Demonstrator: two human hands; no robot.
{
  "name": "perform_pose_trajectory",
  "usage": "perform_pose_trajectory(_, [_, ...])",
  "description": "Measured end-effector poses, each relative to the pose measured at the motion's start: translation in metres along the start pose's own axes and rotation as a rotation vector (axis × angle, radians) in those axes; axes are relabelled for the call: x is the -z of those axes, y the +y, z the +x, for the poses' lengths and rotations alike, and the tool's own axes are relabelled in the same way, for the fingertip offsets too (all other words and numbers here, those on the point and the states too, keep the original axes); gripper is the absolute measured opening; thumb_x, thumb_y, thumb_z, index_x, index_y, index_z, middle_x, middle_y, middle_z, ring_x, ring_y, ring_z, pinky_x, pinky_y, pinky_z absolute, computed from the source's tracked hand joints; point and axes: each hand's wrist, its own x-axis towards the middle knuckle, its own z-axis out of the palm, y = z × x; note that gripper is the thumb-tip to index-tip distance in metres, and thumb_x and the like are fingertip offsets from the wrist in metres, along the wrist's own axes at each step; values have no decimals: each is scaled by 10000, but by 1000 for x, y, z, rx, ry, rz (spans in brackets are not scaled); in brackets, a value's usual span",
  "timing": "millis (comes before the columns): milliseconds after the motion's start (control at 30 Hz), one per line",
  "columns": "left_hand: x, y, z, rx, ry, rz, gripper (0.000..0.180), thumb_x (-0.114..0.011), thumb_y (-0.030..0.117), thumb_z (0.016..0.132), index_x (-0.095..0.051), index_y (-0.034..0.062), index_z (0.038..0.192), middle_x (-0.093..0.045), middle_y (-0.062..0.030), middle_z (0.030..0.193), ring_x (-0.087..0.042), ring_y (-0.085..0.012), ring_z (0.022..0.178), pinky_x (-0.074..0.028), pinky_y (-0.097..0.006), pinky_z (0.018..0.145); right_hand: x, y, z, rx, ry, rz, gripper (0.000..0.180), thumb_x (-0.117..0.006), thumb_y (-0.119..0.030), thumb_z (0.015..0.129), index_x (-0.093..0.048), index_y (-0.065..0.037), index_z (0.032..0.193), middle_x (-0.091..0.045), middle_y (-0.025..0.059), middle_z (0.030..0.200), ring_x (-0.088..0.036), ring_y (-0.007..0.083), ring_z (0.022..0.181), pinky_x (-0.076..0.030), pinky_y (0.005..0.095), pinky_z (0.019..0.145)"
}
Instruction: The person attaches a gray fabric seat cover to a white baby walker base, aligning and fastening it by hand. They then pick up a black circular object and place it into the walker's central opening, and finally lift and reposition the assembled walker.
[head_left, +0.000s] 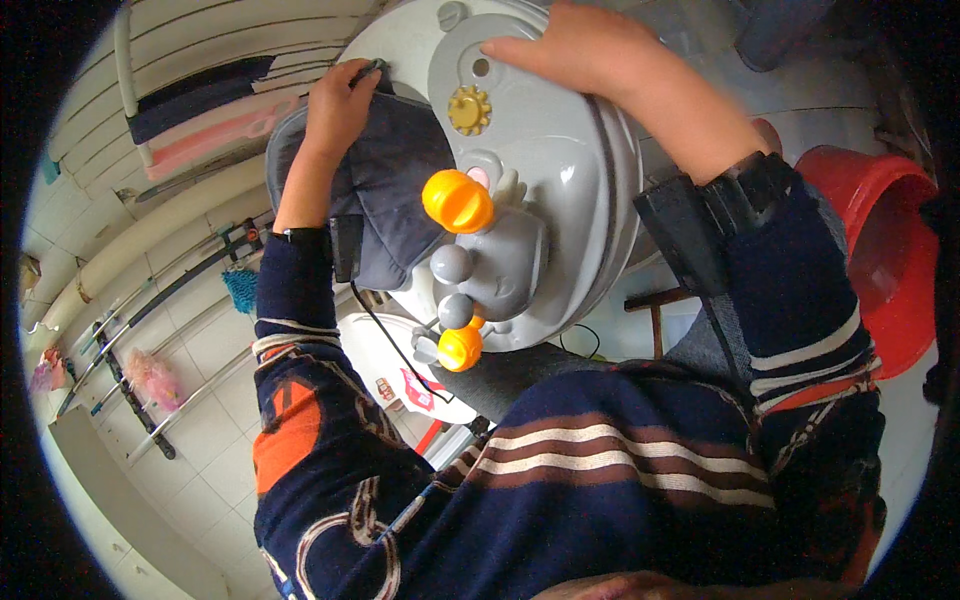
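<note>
A grey round washing machine top (560, 170) fills the upper middle of the view, with orange and grey knobs (457, 200) on its control panel and a small yellow dial (468, 109). My left hand (338, 105) is closed on a dark grey-blue cloth (395, 190) that lies over the machine's left side. My right hand (580, 48) rests flat, palm down, on the machine's lid near its far edge, holding nothing. Both forearms wear dark blue striped sleeves with black wrist bands.
A red plastic basin (880, 250) stands at the right. Tiled wall and metal rails (170, 330) run along the left, with folded towels (200, 110) on a rack at the upper left. A black cable (385, 335) hangs below the machine.
</note>
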Motion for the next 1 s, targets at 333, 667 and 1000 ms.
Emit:
perform_pose_trajectory(333, [-11, -18, -25, 63, 80, 17, 285, -702, 210, 895, -686, -13, 1072, -702, -176, 953, -673, -275, 833, -518, -354, 770, -19, 13, 23, 78, -28, 229, 873, -666, -670, 753, -672, 130, 1101, -672, 324, 1097, -667, 406, 1057, -517, 435, 919])
perform_pose_trajectory(667, [12, -6, -44, 144, 203, -50, 287, -699, 203, 904, -677, -13, 1091, -713, -169, 933, -677, -222, 842, -517, -320, 784, -28, 15, 33, 295, 81, 680, 776, -768, -600, 731, -686, 110, 1036, -706, 273, 985, -710, 342, 909, -550, 395, 797])
perform_pose_trajectory(1000, [14, -21, -45, 170, 167, -100, 225, -679, 149, 909, -698, 50, 1110, -705, -120, 1046, -656, -179, 950, -501, -305, 861, -55, 16, 61, 366, 14, 795, 729, -775, -587, 742, -702, 88, 1006, -718, 242, 931, -717, 309, 858, -553, 384, 772])
